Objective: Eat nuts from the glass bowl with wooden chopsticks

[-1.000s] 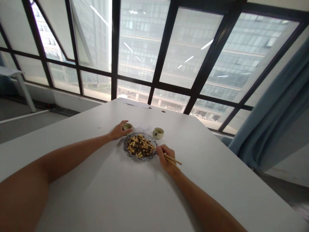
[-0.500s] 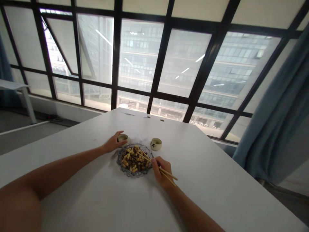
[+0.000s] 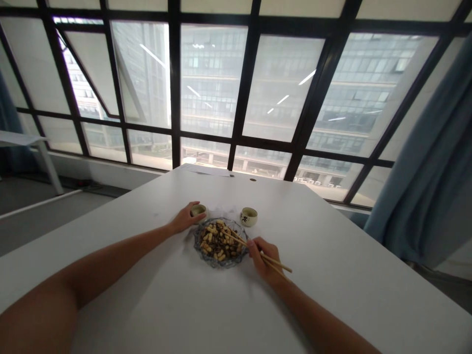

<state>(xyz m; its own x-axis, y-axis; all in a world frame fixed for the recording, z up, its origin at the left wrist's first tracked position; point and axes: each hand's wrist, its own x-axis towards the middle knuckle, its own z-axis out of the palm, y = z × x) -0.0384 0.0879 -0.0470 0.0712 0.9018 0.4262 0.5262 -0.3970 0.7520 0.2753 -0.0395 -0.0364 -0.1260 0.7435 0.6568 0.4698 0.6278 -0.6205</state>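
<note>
A clear, scalloped glass dish [image 3: 239,260] stands on the white table, filled with peanuts in their shells [image 3: 220,256] and small dark pieces that look like seeds. My right hand [image 3: 266,258] grips a pair of wooden chopsticks [image 3: 277,262], whose tips reach into the heap. Behind the dish's left side is a small pale cup [image 3: 199,211], which my left hand [image 3: 187,217] holds with thumb and fingers around its rim. A second pale cup [image 3: 249,217] with dark characters stands upright behind the dish's right side, touched by neither hand.
The white table [image 3: 158,295] stretches away towards tall windows with black frames. Papers [image 3: 208,170] lie at its far edge. A blue curtain [image 3: 420,196] hangs on the right, and another white table [image 3: 22,139] stands at the far left.
The view has shifted, so the dish, cups and both hands appear further right. Both hands keep their grips, and the chopstick tips stay in the heap.
</note>
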